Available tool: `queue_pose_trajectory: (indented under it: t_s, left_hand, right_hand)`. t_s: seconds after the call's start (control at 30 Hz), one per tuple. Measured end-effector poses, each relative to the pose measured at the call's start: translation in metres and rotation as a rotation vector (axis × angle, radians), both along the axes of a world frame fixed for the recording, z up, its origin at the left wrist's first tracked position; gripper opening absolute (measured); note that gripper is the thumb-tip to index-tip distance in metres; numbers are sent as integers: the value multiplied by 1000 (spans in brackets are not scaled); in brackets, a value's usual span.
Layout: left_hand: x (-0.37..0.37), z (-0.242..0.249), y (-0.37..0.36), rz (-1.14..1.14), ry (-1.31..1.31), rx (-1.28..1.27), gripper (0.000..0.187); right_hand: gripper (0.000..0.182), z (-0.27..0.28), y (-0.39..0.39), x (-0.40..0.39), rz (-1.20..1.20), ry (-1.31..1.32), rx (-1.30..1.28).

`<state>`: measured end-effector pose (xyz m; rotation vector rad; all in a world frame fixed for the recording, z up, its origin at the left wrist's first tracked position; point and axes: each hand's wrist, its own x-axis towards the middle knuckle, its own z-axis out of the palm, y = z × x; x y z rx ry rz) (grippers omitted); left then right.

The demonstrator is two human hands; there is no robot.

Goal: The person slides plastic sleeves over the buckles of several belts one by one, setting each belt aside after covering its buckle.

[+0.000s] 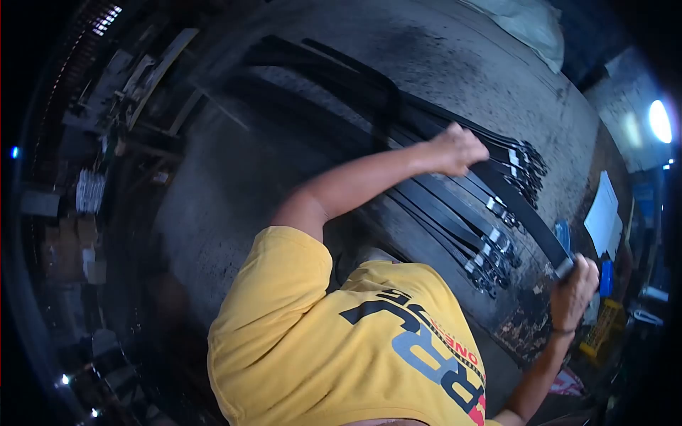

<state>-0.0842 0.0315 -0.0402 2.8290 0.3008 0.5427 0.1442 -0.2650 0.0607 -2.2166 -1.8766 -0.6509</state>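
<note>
Right hand (574, 292) grasps the black strap (528, 214) by its end, left hand (459, 150) seemingly clenched around it too.

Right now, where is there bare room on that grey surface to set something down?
The clearest patch of the grey surface lies between the black belts and the pale sack, stained but uncovered. It is crowded around the buckles, and the left hand and right hand hold another belt between them. The dim left side is hard to judge.
</note>
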Motion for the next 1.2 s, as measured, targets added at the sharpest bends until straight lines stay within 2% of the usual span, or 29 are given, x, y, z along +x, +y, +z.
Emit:
queue_pose_trajectory:
  t_s: [0.07, 0.1, 0.13, 0.2, 0.23, 0.27, 0.3, 0.33, 0.4, 0.43, 0.47, 0.53, 0.57, 0.7, 0.77, 0.83, 0.9, 0.97, 1.0, 1.03, 1.1, 1.2]
  left_hand:
    - [-45, -22, 46, 200, -160, 107, 32]
    - [-69, -24, 66, 336, -114, 102, 30]
    - [-95, -26, 88, 347, -201, 75, 31]
    - [-143, -20, 120, 529, -272, 17, 34]
    - [-166, 0, 127, 640, -203, 39, 36]
    - [-192, -2, 147, 630, -244, 163, 39]
    - [-215, 8, 158, 649, -226, 181, 45]
    - [-234, 15, 164, 762, -220, 82, 47]
    - [-283, 21, 197, 708, -311, 131, 49]
    - [-314, 15, 225, 736, -372, 8, 53]
    - [-340, 18, 239, 767, -391, 9, 57]
    - [-383, 30, 259, 858, -212, 100, 60]
    - [-394, 35, 264, 834, -150, 239, 56]
    - [-450, 21, 305, 787, 59, 426, 52]
    - [-470, -2, 327, 787, 196, 502, 52]
    - [-489, -40, 343, 806, 247, 444, 51]
    - [-506, -86, 342, 782, 503, 412, 59]
    - [-454, -103, 287, 1103, 992, 254, 76]
    - [-493, -163, 300, 1097, 991, 253, 76]
    - [-525, -218, 315, 1020, 824, 167, 88]
    - [-497, -235, 278, 1150, 619, -188, 89]
    - [-473, -213, 245, 1146, 591, -215, 84]
  right_hand:
    - [31, -5, -23, 33, -29, -89, -1]
    - [36, -11, -39, 55, -34, -73, -15]
    - [40, -12, -51, 66, -62, -76, -47]
    - [49, -19, -74, 93, -57, -71, -96]
    - [54, -26, -91, 103, -31, -66, -115]
    - [59, -24, -96, 101, -131, 14, -214]
    - [63, -33, -100, 106, -128, 20, -241]
    - [61, -25, -91, 84, -136, 6, -256]
    - [57, -32, -79, 67, -125, 34, -262]
    - [59, -41, -74, 64, -162, 82, -282]
    - [60, -45, -69, 52, -147, 104, -238]
    - [58, -56, -51, 34, -166, 134, -247]
    - [56, -61, -39, 22, -182, 155, -258]
    - [49, -86, -5, -2, -164, 244, -335]
    - [50, -92, 12, -13, -172, 275, -379]
    - [53, -101, 27, -20, -176, 333, -440]
    - [64, -119, 42, -25, -210, 365, -528]
    - [79, -136, 52, -27, -261, 424, -668]
    - [91, -150, 50, -25, -239, 456, -705]
    - [100, -166, 46, -21, -265, 482, -785]
    - [106, -176, 40, -25, -337, 504, -825]
    - [107, -191, 25, -23, -350, 530, -739]
